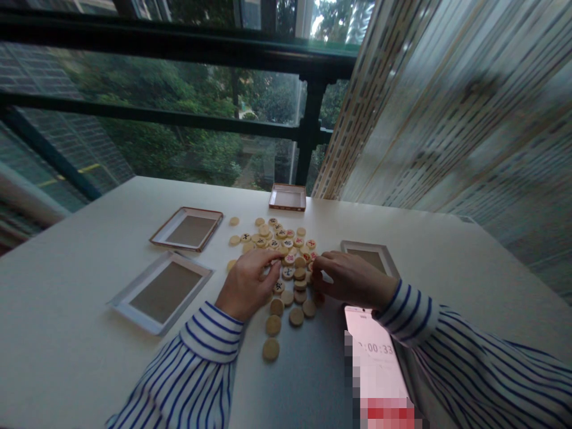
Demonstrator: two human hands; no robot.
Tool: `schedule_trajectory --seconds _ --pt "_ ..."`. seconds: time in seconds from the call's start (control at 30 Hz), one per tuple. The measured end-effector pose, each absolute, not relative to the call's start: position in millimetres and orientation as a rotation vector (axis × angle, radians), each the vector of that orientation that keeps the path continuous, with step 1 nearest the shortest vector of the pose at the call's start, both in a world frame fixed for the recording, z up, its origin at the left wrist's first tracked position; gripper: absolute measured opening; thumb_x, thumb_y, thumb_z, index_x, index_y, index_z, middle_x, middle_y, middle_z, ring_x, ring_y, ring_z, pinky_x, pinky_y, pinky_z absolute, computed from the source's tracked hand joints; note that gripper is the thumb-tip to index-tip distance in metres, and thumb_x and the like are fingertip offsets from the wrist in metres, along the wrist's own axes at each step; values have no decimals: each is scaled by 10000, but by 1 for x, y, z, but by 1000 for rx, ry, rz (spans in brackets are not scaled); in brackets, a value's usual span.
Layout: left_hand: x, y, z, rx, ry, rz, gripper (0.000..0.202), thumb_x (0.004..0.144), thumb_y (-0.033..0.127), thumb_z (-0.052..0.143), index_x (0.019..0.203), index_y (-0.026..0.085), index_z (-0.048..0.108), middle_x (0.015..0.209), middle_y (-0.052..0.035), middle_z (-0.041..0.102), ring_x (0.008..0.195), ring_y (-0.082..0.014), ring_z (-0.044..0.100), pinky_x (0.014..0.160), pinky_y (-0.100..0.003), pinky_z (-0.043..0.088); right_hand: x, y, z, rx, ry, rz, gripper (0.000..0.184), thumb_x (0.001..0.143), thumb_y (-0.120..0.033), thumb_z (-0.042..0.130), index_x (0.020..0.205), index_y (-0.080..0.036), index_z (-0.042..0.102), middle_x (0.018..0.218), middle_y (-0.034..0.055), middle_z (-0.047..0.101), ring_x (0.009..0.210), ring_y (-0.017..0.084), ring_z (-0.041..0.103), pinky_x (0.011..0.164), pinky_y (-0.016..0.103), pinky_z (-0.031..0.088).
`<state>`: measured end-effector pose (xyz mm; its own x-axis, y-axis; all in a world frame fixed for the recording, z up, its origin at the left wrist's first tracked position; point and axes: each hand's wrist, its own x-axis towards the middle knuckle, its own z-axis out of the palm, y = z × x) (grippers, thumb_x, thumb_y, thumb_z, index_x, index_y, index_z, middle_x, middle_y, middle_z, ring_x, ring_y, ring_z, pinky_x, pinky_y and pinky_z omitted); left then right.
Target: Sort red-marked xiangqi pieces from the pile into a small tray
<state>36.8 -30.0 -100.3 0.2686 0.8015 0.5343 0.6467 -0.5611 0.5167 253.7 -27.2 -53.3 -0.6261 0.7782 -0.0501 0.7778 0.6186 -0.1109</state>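
Loose round wooden Chinese chess pieces [288,273] lie in a spread-out heap on the table, some showing black or red characters and others blank side up. My left hand [250,283] reaches over the heap's left side. Its thumb and index finger are apart, the tips close to a red-marked piece [289,258]. On the right edge of the heap, my right hand [346,277] has curled fingers closed at a red-marked piece [311,266], which they partly hide. Several blank pieces [270,350] trail toward the near edge.
Two shallow box trays [120,302] [154,241] rest on the white table [58,286] at the left. A small box [287,208] stands at the back, and another tray [389,256] is behind my right forearm. A phone [370,357] showing a timer lies near my right sleeve.
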Motion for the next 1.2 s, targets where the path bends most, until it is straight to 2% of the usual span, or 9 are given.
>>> schedule_trajectory --seconds 0.23,0.4,0.67,0.93,1.07,1.2 --pt "38 -31 -99 2344 1315 1187 192 839 244 503 979 185 620 945 -60 683 904 -183 618 815 -327 489 253 -27 -52 -1312 -2771 250 66 821 -201 492 838 -167 546 801 53 613 685 127 532 596 237 357" --pt "39 -31 -98 2347 1293 1195 192 841 243 510 979 173 624 949 -63 684 905 -182 613 813 -329 484 258 -26 -55 -1195 -2612 389 147 835 -193 467 950 -154 551 792 35 605 676 108 522 616 235 391" --pt "39 -32 -99 2345 1282 1207 190 840 255 517 974 171 624 941 -67 682 908 -185 612 821 -331 482 260 -25 -48 -1064 -2293 938 272 850 -274 491 1068 -145 592 803 28 606 650 93 518 548 208 428" --pt "39 -30 -101 2377 1269 1193 181 840 249 522 970 170 621 929 -66 682 888 -185 614 799 -337 485 263 -21 -47 -995 -2059 1304 332 831 -342 545 1092 -144 600 945 62 639 848 138 582 773 307 474" --pt "40 -31 -102 2387 1254 1202 179 836 231 526 977 170 620 924 -58 682 883 -179 615 799 -336 485 267 -19 -53 -956 -1999 1366 329 811 -345 575 1076 -153 602 925 53 636 868 145 584 802 321 473" --pt "40 -32 -101 2391 1256 1194 174 832 225 531 966 166 624 919 -58 683 878 -178 616 795 -335 487 269 -18 -54 -992 -1992 1339 302 801 -354 582 1025 -153 597 931 57 629 842 141 581 768 312 484"
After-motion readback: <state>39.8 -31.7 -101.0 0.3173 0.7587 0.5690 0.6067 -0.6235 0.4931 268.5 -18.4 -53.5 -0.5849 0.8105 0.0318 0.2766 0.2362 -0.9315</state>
